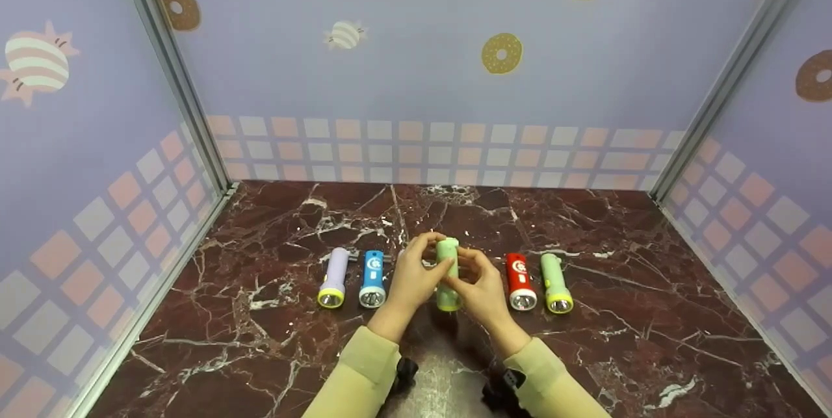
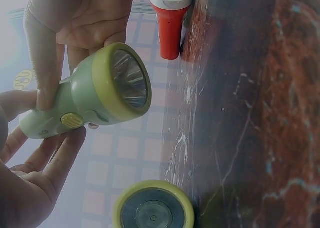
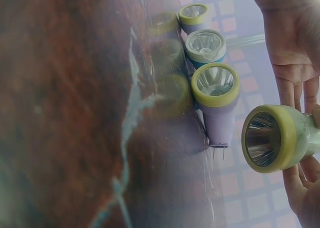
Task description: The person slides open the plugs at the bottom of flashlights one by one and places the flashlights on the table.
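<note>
Both hands hold a light green flashlight point(image 1: 448, 250) above the marbled table, its yellow-rimmed lens end toward me. The left hand point(image 1: 414, 275) pinches it between thumb and fingers from the left. From the other side the right hand point(image 1: 482, 285) grips it the same way. The left wrist view shows the held flashlight's yellow switch point(image 2: 72, 120) and its lens point(image 2: 131, 78). Beside the left hand, mostly hidden by it in the head view, lies a lilac flashlight point(image 3: 220, 120) with two metal prongs out of its tail.
To the left lie another lilac flashlight point(image 1: 336, 268) and a blue one point(image 1: 373, 268). On the right are a red flashlight point(image 1: 517, 268) and a second green one point(image 1: 553, 275). Patterned panels point(image 1: 416, 80) wall the table point(image 1: 260, 353) at the back and sides.
</note>
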A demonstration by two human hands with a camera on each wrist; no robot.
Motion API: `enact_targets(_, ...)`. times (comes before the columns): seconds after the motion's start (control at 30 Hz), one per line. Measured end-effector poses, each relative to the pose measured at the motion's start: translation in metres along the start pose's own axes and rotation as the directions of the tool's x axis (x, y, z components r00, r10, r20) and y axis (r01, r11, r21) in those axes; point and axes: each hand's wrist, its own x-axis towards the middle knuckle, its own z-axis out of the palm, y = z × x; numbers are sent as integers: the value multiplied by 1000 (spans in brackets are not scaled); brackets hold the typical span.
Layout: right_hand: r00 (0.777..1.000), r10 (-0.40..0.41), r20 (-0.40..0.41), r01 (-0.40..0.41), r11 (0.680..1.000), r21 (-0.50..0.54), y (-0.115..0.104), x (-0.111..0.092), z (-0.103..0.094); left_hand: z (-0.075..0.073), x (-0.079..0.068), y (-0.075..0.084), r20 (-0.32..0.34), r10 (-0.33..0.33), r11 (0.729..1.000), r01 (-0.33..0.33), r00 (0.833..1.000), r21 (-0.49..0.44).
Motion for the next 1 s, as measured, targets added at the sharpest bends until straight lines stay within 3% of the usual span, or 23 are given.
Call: enact_targets(1.0,1000,9,12,-8,1000,-1,0,1,0,0,-1,2,3,7,999,-7,1000,49)
